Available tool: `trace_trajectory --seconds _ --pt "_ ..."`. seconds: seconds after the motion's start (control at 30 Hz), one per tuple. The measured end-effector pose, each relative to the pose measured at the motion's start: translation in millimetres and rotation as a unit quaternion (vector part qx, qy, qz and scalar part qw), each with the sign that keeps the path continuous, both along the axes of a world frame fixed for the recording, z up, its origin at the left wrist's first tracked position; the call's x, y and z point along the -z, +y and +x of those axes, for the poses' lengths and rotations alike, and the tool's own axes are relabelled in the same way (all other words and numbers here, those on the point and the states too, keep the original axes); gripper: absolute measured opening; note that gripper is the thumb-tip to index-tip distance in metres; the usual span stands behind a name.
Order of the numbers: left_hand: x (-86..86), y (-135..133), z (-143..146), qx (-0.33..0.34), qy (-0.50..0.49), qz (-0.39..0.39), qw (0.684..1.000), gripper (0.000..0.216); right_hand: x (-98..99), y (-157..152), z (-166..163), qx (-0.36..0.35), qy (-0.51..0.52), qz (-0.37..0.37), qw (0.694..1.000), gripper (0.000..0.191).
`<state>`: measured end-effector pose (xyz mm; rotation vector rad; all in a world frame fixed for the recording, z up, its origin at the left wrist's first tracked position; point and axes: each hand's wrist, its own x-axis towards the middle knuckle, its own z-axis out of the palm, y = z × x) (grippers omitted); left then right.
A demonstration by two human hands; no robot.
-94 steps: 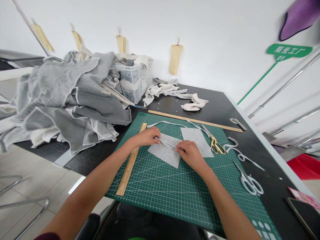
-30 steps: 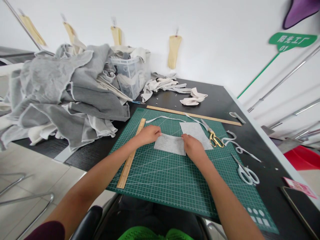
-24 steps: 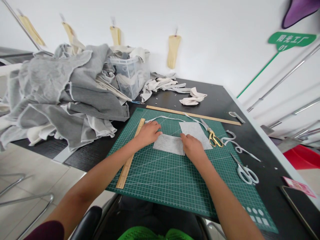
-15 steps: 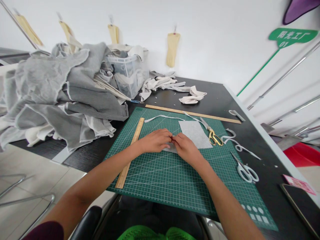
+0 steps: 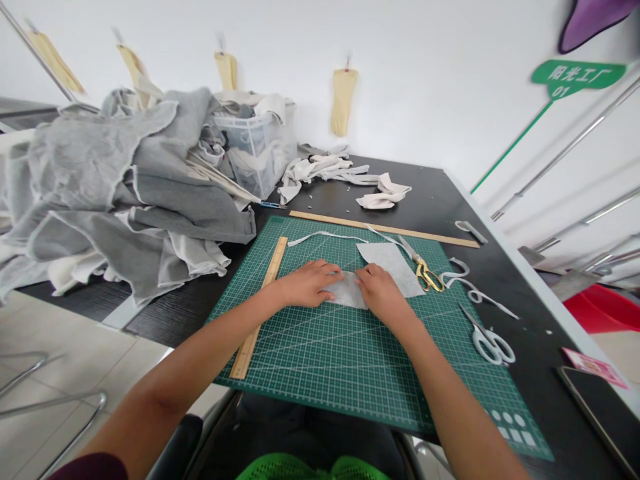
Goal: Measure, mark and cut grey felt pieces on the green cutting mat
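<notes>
At the far left we see a heap of grey and cream fabric (image 5: 95, 173) on the dark worktop (image 5: 425, 193), leaning against a clear plastic bin (image 5: 250, 137) with more cloth in it. Next comes a short wooden ruler (image 5: 260, 307), lying at a slant along the left side of the green cutting mat (image 5: 325, 360). Just right of it, we have the left hand (image 5: 313, 283) with its thumb parted from its fingers, the tips at the left part of a small grey fabric piece (image 5: 345, 291). That piece lies on the mat between the hands. At its right end is the right hand (image 5: 379, 287), fingers bent and tips on the fabric; we cannot tell whether they pinch it or only press. Just beyond this hand we find a second grey piece (image 5: 390, 263) lying flat, then gold-handled scissors (image 5: 427, 277) beside it. Farther right we come to a loose pale strip (image 5: 475, 293), white-handled scissors (image 5: 493, 345) near the mat's right edge, and a phone (image 5: 600, 413) just beside a pink card (image 5: 595, 366).
</notes>
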<state>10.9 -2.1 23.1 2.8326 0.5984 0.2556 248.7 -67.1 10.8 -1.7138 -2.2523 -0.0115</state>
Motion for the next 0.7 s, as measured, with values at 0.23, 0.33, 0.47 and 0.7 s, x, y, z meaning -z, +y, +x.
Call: trace_trajectory --seconds 0.23,0.33,0.47,0.7 --pt "-3.1 1 -4 0.013 0.004 -0.04 0.999 0.062 1.2 -4 -16 -0.034 0.195 0.046 0.979 0.034" --pt "-2.8 6 -6 0.027 -0.01 -0.075 0.997 0.047 10.1 -6 -30 -0.076 0.278 0.004 0.958 0.043" --pt "-0.2 13 -9 0.042 -0.019 -0.107 0.993 0.046 16.8 -1 -35 -0.021 0.303 -0.016 0.953 0.045" --pt "3.8 16 -10 0.014 -0.042 -0.141 0.989 0.04 -1.6 8 24 0.117 0.246 0.072 0.959 0.038"
